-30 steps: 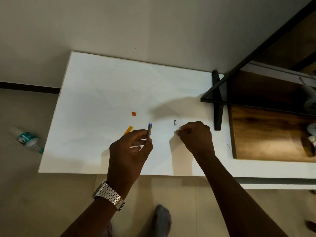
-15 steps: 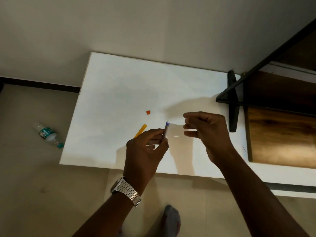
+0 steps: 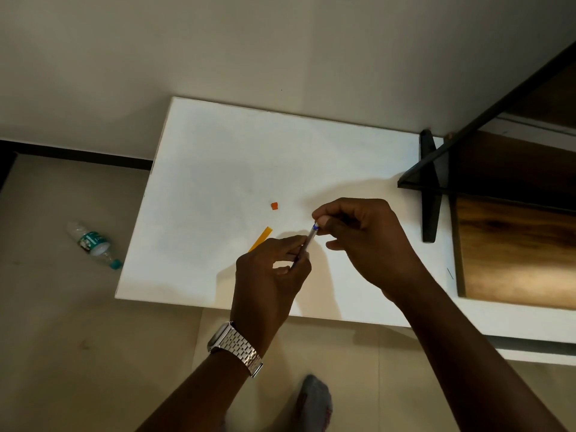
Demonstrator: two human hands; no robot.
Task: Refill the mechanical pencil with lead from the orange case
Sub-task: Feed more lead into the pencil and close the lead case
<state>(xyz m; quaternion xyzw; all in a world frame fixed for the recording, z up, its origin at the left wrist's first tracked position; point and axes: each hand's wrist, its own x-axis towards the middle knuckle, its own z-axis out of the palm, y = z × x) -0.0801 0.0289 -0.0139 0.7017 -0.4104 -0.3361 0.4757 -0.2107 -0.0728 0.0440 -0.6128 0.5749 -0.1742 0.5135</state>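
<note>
The mechanical pencil [image 3: 304,245] was held tilted above the near middle of the white surface [image 3: 218,157], its blue-ringed top end pointing up and to the right. The left hand [image 3: 268,275] was curled shut around the lower barrel, and the right hand [image 3: 358,241] had thumb and forefinger pinched together right at that top end. My guess is the step was getting something onto or into the open end, either a lead or the cap going back on.

To do that well, I'd keep the barrel steady with the left hand and let the right do only tiny aligned moves, straight along the pencil's axis. Lead snaps if it goes in at an angle, so no forcing it.

The orange case [image 3: 260,238] lay flat on the surface just left of the left hand, its near end hidden behind the knuckles. A small orange piece [image 3: 274,206], probably the case's cap, sat a bit farther away, apart from both hands.

Hard to see stuff: whatever the right fingertips were pinching was too small to make out, so I couldn't tell if it was a lead, a cap or an eraser. The pencil tip was buried in the left hand. Lighting was dim too.
</note>
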